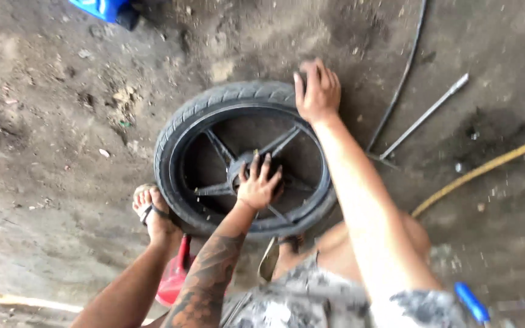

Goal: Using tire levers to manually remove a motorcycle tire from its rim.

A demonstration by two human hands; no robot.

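**A:** Dirty concrete floor [50,121], stained and gritty all over. Wheel [244,158] lies flat on it, right in front of the person's feet, tyre [226,97] on the rim.

**B:** Where are the hands?

**A:** Left hand [259,185] sits on the hub [256,167] dead centre, fingers spread wide and pressing down, not wrapped around anything. Right hand [317,91] is out on the far edge of the tyre, fingers curled over the tread. So left is the nearer one, right is reaching across the whole wheel.

**B:** Any axis to speak of?

**A:** It's round and flat, so not really. The two hands line up from the hub out to the far rim, slightly to the right.

**B:** Stuff in the way?

**A:** Metal bar [426,112] just right of the wheel, close to the right hand but not touching. Dark cable [405,67] runs beside it, yellow hose [481,170] further right. Sandalled foot [153,209] touches the near-left edge of the tyre. Red can [174,282] by that leg, blue handle [472,302] bottom right, blue thing [101,7] up top, well apart.
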